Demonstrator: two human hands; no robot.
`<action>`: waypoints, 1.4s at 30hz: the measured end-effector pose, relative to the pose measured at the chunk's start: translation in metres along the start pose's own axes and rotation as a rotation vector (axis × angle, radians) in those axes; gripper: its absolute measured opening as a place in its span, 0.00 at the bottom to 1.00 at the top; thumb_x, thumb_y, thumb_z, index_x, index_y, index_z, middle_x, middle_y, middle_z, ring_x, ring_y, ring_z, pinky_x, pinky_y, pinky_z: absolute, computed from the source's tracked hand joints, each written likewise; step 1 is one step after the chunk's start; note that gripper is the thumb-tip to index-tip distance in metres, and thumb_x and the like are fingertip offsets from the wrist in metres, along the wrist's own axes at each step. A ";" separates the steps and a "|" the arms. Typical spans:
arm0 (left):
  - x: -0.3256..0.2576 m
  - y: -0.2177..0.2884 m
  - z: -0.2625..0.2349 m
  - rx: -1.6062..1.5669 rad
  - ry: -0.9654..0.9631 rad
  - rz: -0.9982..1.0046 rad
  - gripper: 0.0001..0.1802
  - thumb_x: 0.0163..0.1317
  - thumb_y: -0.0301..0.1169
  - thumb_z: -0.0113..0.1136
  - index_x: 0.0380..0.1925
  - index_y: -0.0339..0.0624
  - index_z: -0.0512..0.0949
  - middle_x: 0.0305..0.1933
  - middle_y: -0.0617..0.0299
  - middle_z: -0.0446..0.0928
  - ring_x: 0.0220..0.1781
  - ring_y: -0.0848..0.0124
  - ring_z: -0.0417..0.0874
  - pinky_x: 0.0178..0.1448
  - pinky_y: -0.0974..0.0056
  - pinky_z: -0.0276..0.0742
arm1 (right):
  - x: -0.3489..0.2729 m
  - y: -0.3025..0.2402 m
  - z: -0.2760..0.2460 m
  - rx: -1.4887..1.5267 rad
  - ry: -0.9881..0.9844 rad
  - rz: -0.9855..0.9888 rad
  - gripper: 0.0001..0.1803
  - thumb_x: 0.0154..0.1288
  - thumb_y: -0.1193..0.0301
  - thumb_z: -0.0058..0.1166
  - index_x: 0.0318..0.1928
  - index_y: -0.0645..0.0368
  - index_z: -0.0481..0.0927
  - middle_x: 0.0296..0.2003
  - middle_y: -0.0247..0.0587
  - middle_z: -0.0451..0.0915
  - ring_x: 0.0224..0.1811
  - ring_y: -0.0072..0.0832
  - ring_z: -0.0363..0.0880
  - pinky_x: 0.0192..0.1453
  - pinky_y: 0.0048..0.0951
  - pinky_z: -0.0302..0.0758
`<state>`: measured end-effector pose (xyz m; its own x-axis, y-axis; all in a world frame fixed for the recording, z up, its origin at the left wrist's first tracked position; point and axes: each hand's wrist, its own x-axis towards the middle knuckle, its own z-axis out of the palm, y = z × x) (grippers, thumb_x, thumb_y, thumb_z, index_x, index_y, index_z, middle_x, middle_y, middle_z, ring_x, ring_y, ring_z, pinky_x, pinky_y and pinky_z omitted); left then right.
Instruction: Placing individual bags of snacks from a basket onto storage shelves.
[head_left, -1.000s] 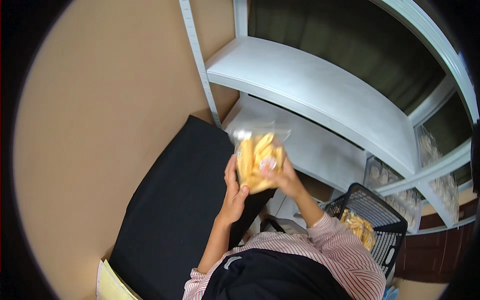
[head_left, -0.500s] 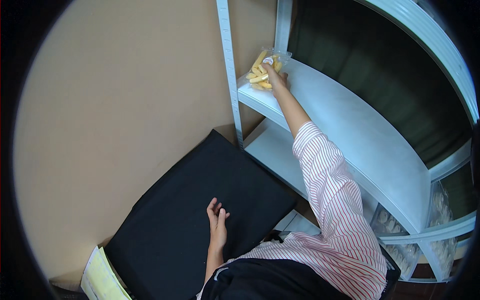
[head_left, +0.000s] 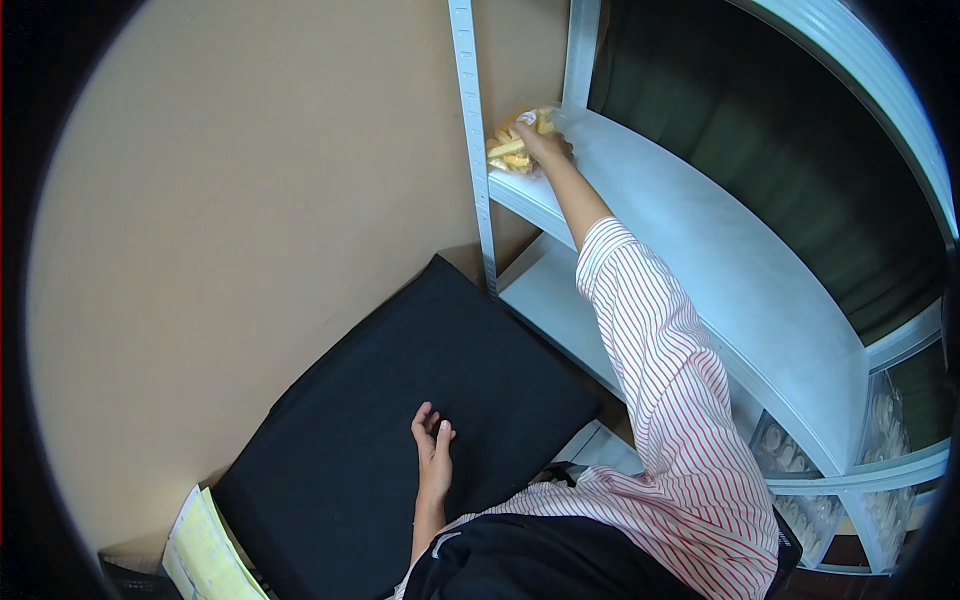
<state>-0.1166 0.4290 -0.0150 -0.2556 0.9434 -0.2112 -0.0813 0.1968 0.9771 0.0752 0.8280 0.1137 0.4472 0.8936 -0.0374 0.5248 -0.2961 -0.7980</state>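
A clear plastic bag of yellow stick-shaped pieces (head_left: 508, 148) rests at the left end of the white upper shelf (head_left: 690, 220), partly behind the front post. My right hand (head_left: 546, 146) is closed on the bag's right side, the arm stretched far forward; the palm hides some of the contents. A small white label shows near the top of the bag. Lower down, my left hand (head_left: 432, 450) hovers over a black cloth-covered surface (head_left: 350, 430). Its fingers are loosely bent and apart, with nothing in them.
A slotted white post (head_left: 470, 130) stands at the shelf's left front corner, beside a beige wall (head_left: 250, 200). Beneath is a lower white shelf (head_left: 555, 295). Clear bags of pale items (head_left: 785, 445) lie at the right. Yellow papers (head_left: 205, 550) stand lower left; a dark curtain (head_left: 720, 130) hangs behind.
My right hand has shifted the bag a little left along the shelf, closer to the front post. The view has moved slightly. My left hand stays nearly in place.
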 end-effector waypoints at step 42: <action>0.003 -0.016 -0.007 0.026 -0.016 -0.031 0.27 0.59 0.32 0.47 0.56 0.38 0.52 0.58 0.51 0.53 0.59 0.63 0.57 0.60 0.62 0.57 | 0.000 0.003 -0.010 0.267 -0.109 0.104 0.41 0.37 0.43 0.53 0.48 0.58 0.68 0.41 0.43 0.71 0.34 0.29 0.73 0.25 0.27 0.74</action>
<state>-0.1225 0.4273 -0.0317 -0.2379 0.9409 -0.2412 -0.0640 0.2326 0.9705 0.0836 0.8236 0.1174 0.4006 0.8984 -0.1801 0.2650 -0.3018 -0.9158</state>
